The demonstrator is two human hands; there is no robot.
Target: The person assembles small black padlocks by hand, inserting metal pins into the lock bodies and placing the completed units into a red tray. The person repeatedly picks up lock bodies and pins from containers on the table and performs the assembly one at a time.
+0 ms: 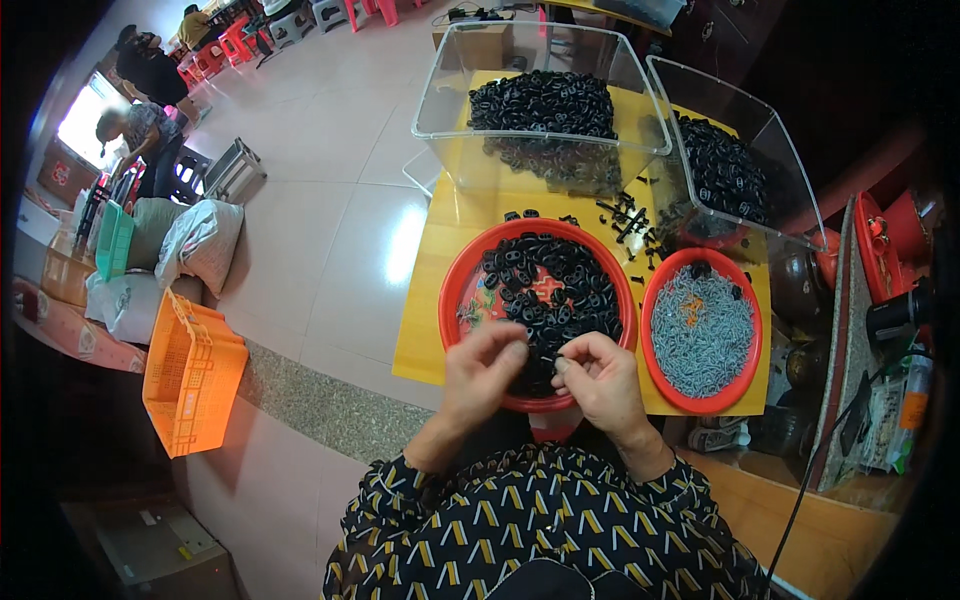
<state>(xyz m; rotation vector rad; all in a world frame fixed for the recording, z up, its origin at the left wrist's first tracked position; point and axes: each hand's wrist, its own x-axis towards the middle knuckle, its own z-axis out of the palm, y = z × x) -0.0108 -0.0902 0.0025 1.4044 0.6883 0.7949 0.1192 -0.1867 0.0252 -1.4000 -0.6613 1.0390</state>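
Observation:
A round red tray [449,300] in front of me holds many small black plastic pieces [560,300], oval with holes. Above its near left rim is my left hand [479,372], slightly blurred, thumb and forefinger drawn close together; anything between them is too small to make out. My right hand [603,388] is over the near right rim, thumb and fingertips pinched together, with what they hold hidden. Right of it stands a second red tray [652,345] full of silvery screws [703,335], with a few orange bits and black pieces on top.
The trays rest on a yellow table [425,345]. Behind them stand two transparent plastic bins [540,135] [720,200] of black parts; loose black pieces [630,220] lie between. An orange crate [195,375] and sacks [203,240] are on the floor left. Other people [150,135] are farther back.

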